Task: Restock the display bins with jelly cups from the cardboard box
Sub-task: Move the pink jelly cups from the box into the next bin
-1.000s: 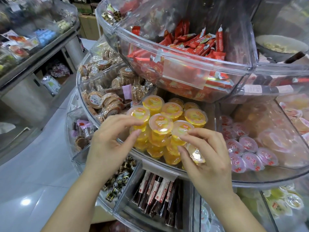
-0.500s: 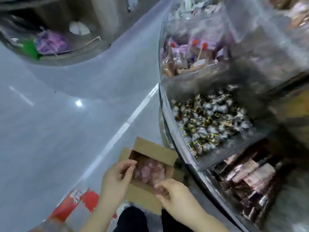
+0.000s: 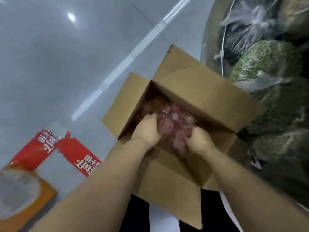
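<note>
Down in the open cardboard box (image 3: 192, 91) on the floor: both hands, left hand (image 3: 147, 129) and right hand (image 3: 199, 139), curled around a heap of reddish jelly cups (image 3: 173, 123). Scooping step, apparently. Next: lifting the load clear of the flaps, up towards the bins, without spilling.

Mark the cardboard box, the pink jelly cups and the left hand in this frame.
cardboard box (image 3: 199, 84): head view, on the far open flap.
pink jelly cups (image 3: 173, 119): head view, on the pile's top, between the hands.
left hand (image 3: 147, 131): head view, on the back of the hand.
</note>
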`<act>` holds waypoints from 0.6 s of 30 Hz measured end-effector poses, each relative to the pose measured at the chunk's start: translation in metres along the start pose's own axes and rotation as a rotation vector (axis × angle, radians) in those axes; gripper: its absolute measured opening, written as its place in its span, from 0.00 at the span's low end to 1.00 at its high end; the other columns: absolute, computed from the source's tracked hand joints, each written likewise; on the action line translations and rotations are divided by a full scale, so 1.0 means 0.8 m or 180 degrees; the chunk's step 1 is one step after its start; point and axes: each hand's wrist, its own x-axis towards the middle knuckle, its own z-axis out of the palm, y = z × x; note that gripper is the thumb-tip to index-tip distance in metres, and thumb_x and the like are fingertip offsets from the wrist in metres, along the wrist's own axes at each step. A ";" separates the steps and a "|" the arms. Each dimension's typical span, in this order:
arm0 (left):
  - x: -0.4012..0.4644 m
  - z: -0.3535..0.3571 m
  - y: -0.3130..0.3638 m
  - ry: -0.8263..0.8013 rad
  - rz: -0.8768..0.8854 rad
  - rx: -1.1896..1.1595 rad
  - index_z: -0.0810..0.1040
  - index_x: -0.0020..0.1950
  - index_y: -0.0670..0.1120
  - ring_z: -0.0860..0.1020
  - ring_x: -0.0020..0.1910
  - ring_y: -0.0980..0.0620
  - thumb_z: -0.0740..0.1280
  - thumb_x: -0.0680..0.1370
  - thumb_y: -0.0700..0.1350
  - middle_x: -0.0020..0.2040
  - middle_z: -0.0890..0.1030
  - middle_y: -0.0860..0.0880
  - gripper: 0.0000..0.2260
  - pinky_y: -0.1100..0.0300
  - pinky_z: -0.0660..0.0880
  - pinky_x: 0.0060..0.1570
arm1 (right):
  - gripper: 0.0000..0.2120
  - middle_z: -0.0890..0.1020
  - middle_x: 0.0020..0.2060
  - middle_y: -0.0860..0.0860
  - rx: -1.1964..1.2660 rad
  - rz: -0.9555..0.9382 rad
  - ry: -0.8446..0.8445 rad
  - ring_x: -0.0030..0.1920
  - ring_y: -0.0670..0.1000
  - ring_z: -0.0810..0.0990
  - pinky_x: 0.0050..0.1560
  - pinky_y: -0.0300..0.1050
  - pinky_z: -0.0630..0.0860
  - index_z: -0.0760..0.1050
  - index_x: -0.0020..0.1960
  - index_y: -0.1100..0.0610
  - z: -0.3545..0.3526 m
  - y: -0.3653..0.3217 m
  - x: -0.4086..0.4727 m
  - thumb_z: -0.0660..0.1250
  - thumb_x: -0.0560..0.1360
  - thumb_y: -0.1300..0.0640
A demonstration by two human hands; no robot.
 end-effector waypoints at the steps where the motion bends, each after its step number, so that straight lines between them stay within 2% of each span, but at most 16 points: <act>1: 0.023 0.014 0.002 -0.0126 0.0074 0.0088 0.64 0.71 0.42 0.67 0.68 0.41 0.69 0.73 0.45 0.68 0.68 0.38 0.28 0.57 0.62 0.67 | 0.12 0.80 0.57 0.60 0.0029 0.0065 -0.0025 0.57 0.59 0.78 0.56 0.46 0.74 0.77 0.57 0.62 0.005 0.010 0.020 0.63 0.75 0.63; 3: 0.056 0.041 0.004 -0.0445 0.0156 0.0504 0.55 0.75 0.45 0.60 0.72 0.41 0.68 0.74 0.45 0.74 0.59 0.39 0.34 0.54 0.58 0.71 | 0.15 0.79 0.59 0.61 0.0303 0.0284 -0.0065 0.60 0.60 0.76 0.61 0.50 0.73 0.75 0.61 0.62 0.013 0.024 0.047 0.63 0.74 0.66; 5: 0.075 0.058 0.000 -0.0541 0.0172 0.0920 0.54 0.75 0.47 0.59 0.72 0.41 0.65 0.76 0.43 0.74 0.58 0.43 0.31 0.50 0.61 0.69 | 0.16 0.79 0.55 0.61 0.0529 0.0333 0.0087 0.59 0.62 0.76 0.61 0.50 0.72 0.74 0.61 0.63 0.017 0.031 0.061 0.63 0.74 0.68; 7: 0.081 0.060 -0.002 -0.0413 0.0127 0.0975 0.57 0.73 0.49 0.67 0.67 0.39 0.65 0.76 0.43 0.71 0.63 0.43 0.28 0.49 0.68 0.61 | 0.16 0.80 0.53 0.59 0.0533 0.0050 0.0272 0.58 0.61 0.77 0.60 0.49 0.71 0.74 0.61 0.61 0.018 0.027 0.067 0.61 0.75 0.68; 9: 0.075 0.045 0.001 -0.0103 0.0014 0.0671 0.63 0.68 0.47 0.74 0.59 0.38 0.69 0.72 0.46 0.64 0.71 0.42 0.26 0.51 0.72 0.53 | 0.16 0.80 0.57 0.56 0.0390 -0.0494 0.0379 0.59 0.56 0.77 0.59 0.42 0.69 0.75 0.61 0.58 0.016 0.012 0.069 0.59 0.76 0.67; 12: 0.042 0.009 0.007 0.0380 -0.0158 -0.0196 0.69 0.56 0.42 0.77 0.50 0.39 0.72 0.67 0.48 0.51 0.79 0.41 0.22 0.57 0.69 0.42 | 0.20 0.76 0.63 0.54 0.0231 -0.1216 0.0231 0.63 0.52 0.73 0.61 0.34 0.63 0.72 0.65 0.56 0.011 -0.024 0.085 0.60 0.75 0.68; 15: -0.005 -0.014 -0.001 0.0531 -0.0095 -0.0376 0.68 0.48 0.44 0.77 0.44 0.43 0.72 0.66 0.47 0.44 0.79 0.46 0.17 0.57 0.67 0.36 | 0.21 0.71 0.66 0.58 -0.0645 -0.1641 0.0021 0.66 0.55 0.69 0.65 0.39 0.61 0.67 0.67 0.61 0.019 -0.059 0.119 0.63 0.74 0.66; 18: -0.042 -0.018 -0.008 0.0760 0.0090 -0.0556 0.67 0.46 0.47 0.75 0.39 0.47 0.71 0.68 0.47 0.38 0.76 0.51 0.15 0.59 0.62 0.32 | 0.19 0.69 0.67 0.60 -0.1851 -0.1489 -0.0180 0.66 0.58 0.69 0.66 0.48 0.63 0.63 0.70 0.58 0.040 -0.083 0.154 0.56 0.79 0.61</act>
